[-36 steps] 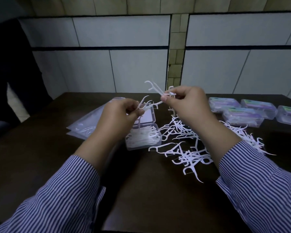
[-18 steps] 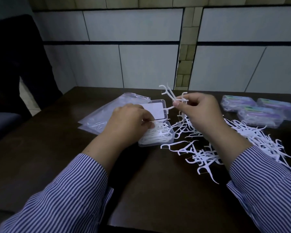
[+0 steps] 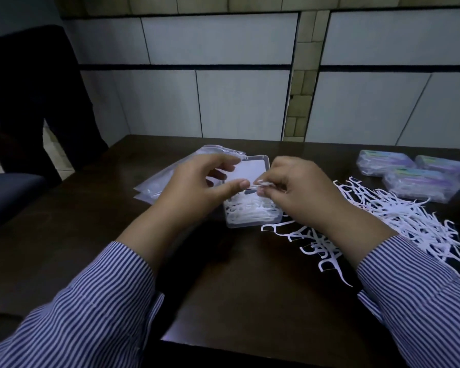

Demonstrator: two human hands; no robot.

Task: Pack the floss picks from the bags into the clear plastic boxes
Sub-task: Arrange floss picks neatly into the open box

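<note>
Both hands hover over the open clear box point(image 3: 246, 208), handy for dropping picks in. The right hand point(image 3: 300, 189) pinches a few floss picks point(image 3: 263, 183) at its fingertips; the left hand point(image 3: 197, 187) is loosely spread, empty, thumb nearly meeting them. The loose pile point(image 3: 398, 216) lies right, partly behind the wrist; how many picks are pinched is unclear.

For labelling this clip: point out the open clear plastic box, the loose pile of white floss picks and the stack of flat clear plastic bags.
Open clear plastic box point(image 3: 250, 224), head view, front wall.
Loose pile of white floss picks point(image 3: 398, 213), head view, pile's middle.
Stack of flat clear plastic bags point(image 3: 157, 183), head view, top bag's face.
</note>
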